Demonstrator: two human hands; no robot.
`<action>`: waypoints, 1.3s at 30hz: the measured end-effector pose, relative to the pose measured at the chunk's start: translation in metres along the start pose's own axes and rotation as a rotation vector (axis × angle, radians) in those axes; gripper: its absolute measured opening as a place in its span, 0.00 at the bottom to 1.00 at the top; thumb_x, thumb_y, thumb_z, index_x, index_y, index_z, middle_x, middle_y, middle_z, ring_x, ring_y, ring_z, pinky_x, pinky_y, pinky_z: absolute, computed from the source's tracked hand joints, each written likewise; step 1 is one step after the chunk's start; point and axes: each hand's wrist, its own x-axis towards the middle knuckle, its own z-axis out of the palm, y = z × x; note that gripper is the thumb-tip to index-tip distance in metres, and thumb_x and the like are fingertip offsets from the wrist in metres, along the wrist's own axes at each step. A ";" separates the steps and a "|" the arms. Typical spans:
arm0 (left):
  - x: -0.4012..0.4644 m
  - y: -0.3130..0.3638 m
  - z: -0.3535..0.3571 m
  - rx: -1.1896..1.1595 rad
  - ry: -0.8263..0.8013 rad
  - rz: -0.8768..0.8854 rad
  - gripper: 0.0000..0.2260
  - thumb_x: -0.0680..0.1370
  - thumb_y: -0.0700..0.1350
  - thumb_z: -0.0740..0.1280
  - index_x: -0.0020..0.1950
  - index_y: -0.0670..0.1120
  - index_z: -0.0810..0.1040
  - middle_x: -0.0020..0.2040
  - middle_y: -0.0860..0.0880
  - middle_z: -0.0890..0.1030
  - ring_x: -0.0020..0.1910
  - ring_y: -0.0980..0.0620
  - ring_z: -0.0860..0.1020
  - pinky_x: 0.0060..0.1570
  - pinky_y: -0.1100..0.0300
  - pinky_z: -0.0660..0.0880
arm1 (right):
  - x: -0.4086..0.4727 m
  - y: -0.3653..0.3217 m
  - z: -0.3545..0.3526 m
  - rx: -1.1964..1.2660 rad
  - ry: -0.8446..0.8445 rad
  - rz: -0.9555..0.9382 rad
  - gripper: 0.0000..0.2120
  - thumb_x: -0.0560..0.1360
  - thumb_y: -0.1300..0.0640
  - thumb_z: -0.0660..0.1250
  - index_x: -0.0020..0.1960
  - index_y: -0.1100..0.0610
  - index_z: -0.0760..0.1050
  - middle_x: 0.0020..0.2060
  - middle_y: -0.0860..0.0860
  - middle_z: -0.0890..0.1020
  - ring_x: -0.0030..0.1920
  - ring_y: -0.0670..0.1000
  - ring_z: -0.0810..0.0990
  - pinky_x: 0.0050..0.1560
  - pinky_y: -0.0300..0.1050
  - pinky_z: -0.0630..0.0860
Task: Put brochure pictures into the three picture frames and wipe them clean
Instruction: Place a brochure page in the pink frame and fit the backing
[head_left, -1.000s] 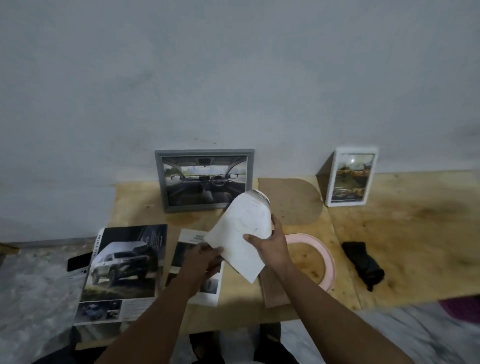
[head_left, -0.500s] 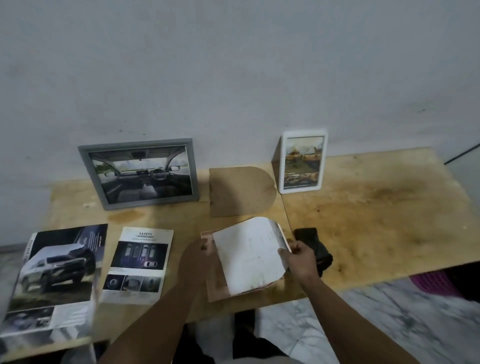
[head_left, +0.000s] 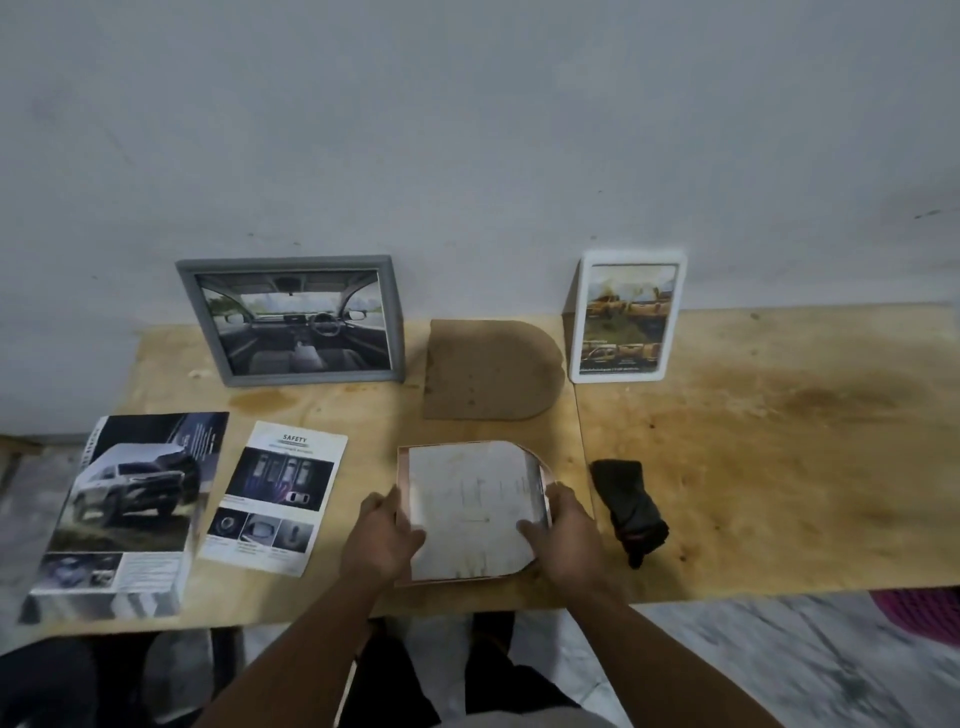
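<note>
A pink arched frame (head_left: 402, 467) lies flat near the table's front edge with a white cut picture sheet (head_left: 470, 506), blank side up, lying inside it. My left hand (head_left: 382, 540) presses the sheet's left edge; my right hand (head_left: 563, 530) presses its right edge and the frame's rim. The frame's brown arched backing board (head_left: 491, 369) lies flat behind it. A grey frame (head_left: 293, 319) with a car-interior picture and a white frame (head_left: 626, 317) with a yellow-truck picture stand against the wall. A black cloth (head_left: 628, 506) lies right of my right hand.
A car brochure (head_left: 130, 512) and a "SAFETY" leaflet (head_left: 275, 496) lie at the left on the wooden table (head_left: 779, 467). A pink basket (head_left: 922, 610) shows on the floor at the lower right. My legs are under the table's front edge.
The white sheet was held up above the table in both hands; it came down and now lies flat inside the pink frame. My view shifted right and down.
</note>
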 end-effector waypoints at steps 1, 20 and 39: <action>0.000 0.000 0.000 0.016 -0.001 0.003 0.29 0.75 0.51 0.75 0.73 0.49 0.70 0.63 0.45 0.71 0.58 0.44 0.79 0.58 0.54 0.77 | 0.000 0.000 0.002 -0.028 -0.003 -0.012 0.29 0.71 0.44 0.75 0.69 0.45 0.68 0.60 0.44 0.79 0.56 0.48 0.80 0.51 0.48 0.82; 0.010 -0.020 0.013 0.078 0.069 0.094 0.35 0.79 0.57 0.68 0.83 0.50 0.59 0.70 0.47 0.69 0.59 0.47 0.79 0.51 0.55 0.79 | 0.152 -0.079 -0.049 0.223 0.101 0.252 0.20 0.77 0.41 0.67 0.46 0.60 0.78 0.39 0.52 0.81 0.38 0.51 0.79 0.34 0.42 0.70; 0.000 -0.012 0.002 -0.054 0.053 0.119 0.24 0.82 0.55 0.67 0.77 0.53 0.68 0.64 0.49 0.73 0.61 0.47 0.79 0.61 0.53 0.79 | 0.108 -0.072 -0.100 0.915 -0.086 0.118 0.33 0.77 0.72 0.68 0.76 0.48 0.67 0.58 0.54 0.82 0.55 0.59 0.83 0.53 0.63 0.83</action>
